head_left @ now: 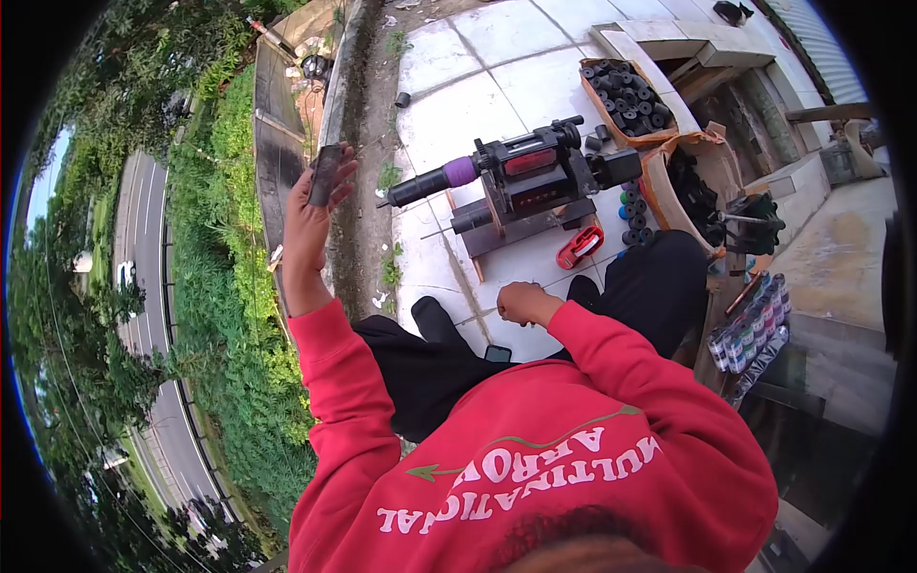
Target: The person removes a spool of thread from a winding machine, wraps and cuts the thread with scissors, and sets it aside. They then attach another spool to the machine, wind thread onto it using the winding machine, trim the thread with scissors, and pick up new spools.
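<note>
My left hand (310, 215) is raised out to the left, its fingers behind a flat, dark rectangular piece (326, 175) that it holds upright. My right hand (525, 304) hovers above the tiles between my legs, fingers curled closed; whatever is inside them, if anything, is hidden. In front of me stands a black machine (535, 177) with a long shaft and a purple band (461, 172) around it. A red and white object (580, 247) lies on the floor between the machine and my right hand.
A carton of black spools (628, 98) stands beyond the machine, with an open box of black items (693, 191) nearer on the right. Wrapped bottles (750, 325) sit at far right. A small dark device (498, 353) lies by my leg. A low wall (339, 105) runs left.
</note>
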The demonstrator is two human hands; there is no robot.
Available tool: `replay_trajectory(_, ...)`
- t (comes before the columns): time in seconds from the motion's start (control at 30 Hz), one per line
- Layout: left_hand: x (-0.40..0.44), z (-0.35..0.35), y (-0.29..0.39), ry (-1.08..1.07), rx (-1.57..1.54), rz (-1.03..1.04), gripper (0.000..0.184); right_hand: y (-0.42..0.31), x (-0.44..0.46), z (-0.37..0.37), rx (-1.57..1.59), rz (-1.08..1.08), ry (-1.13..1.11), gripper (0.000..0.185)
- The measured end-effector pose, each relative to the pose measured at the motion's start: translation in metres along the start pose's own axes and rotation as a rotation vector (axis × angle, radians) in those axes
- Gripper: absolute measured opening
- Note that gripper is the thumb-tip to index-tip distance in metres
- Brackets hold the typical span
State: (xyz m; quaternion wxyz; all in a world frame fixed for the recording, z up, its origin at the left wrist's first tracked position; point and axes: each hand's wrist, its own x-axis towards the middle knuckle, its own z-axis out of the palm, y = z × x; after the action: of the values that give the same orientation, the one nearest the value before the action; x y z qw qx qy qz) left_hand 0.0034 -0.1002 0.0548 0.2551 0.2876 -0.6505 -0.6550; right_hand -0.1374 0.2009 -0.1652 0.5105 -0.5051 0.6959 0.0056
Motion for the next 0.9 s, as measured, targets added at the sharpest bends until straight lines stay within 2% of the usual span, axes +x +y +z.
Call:
replay_trajectory(0.07, -0.002, -0.017, -0.008, 0.153, 0.013, 0.042, 0.035, -0.006, -0.039, -0.014, 0.024, -0.231, 0.294, 0.023)
replay_trajectory(0.13, -0.01, -0.04, -0.019, 0.294, 0.08, 0.121, 0.034, -0.014, -0.104, -0.044, 0.021, -0.28, 0.498, 0.03)
replay_trajectory(0.2, -0.023, -0.066, -0.028, 0.391, 0.1, 0.11, 0.035, 0.003, -0.156, -0.056, 0.043, -0.388, 0.851, 0.028)
replay_trajectory(0.23, -0.033, -0.073, -0.031, 0.429, 0.1, 0.069, 0.036, 0.017, -0.175, -0.057, 0.003, -0.477, 1.124, 0.022)
replay_trajectory(0.27, -0.042, -0.073, -0.031, 0.406, 0.106, 0.058, 0.036, 0.025, -0.204, -0.064, 0.023, -0.479, 1.277, 0.021)
replay_trajectory(0.3, -0.053, -0.075, -0.029, 0.367, 0.152, -0.013, 0.036, 0.04, -0.227, -0.064, -0.033, -0.385, 1.403, 0.019)
replay_trajectory(0.33, -0.066, -0.079, -0.025, 0.334, 0.201, -0.086, 0.037, 0.058, -0.244, -0.059, 0.008, -0.33, 1.456, 0.014)
replay_trajectory(0.37, -0.08, -0.081, -0.022, 0.331, 0.212, -0.096, 0.037, 0.069, -0.264, -0.056, -0.045, -0.214, 1.518, 0.009)
replay_trajectory(0.4, -0.093, -0.082, -0.02, 0.235, 0.245, -0.189, 0.038, 0.082, -0.271, -0.047, -0.033, -0.078, 1.615, 0.014)
replay_trajectory(0.43, -0.104, -0.081, -0.02, 0.134, 0.273, -0.28, 0.04, 0.091, -0.276, -0.037, 0.153, 0.063, 1.64, 0.023)
replay_trajectory(0.5, -0.129, -0.086, -0.022, 0.032, 0.353, -0.433, 0.042, 0.124, -0.263, -0.01, 0.581, 0.183, 1.639, 0.029)
replay_trajectory(0.57, -0.156, -0.097, -0.035, -0.016, 0.404, -0.59, 0.046, 0.191, -0.223, 0.063, 1.338, 0.131, 1.111, 0.032)
replay_trajectory(0.63, -0.183, -0.078, -0.039, 0.05, 0.335, -0.761, 0.045, 0.195, -0.194, 0.111, 1.474, 0.134, 0.971, 0.036)
replay_trajectory(0.7, -0.197, -0.097, -0.063, 0.012, 0.36, -1.0, 0.044, 0.207, -0.166, 0.161, 1.174, 0.175, 1.006, 0.039)
replay_trajectory(0.73, -0.197, -0.094, -0.059, 0.014, 0.37, -1.001, 0.044, 0.215, -0.154, 0.171, 1.184, 0.173, 1.004, 0.039)
replay_trajectory(0.8, -0.2, -0.083, -0.05, 0.182, 0.285, -1.111, 0.042, 0.231, -0.136, 0.175, 1.056, 0.342, 0.876, 0.039)
replay_trajectory(0.83, -0.199, -0.081, -0.047, 0.187, 0.291, -1.111, 0.042, 0.232, -0.135, 0.163, 1.062, 0.338, 0.871, 0.039)
replay_trajectory(0.9, -0.198, -0.076, -0.044, 0.031, 0.529, -1.011, 0.044, 0.24, -0.127, 0.137, 1.054, 0.431, 0.982, 0.038)
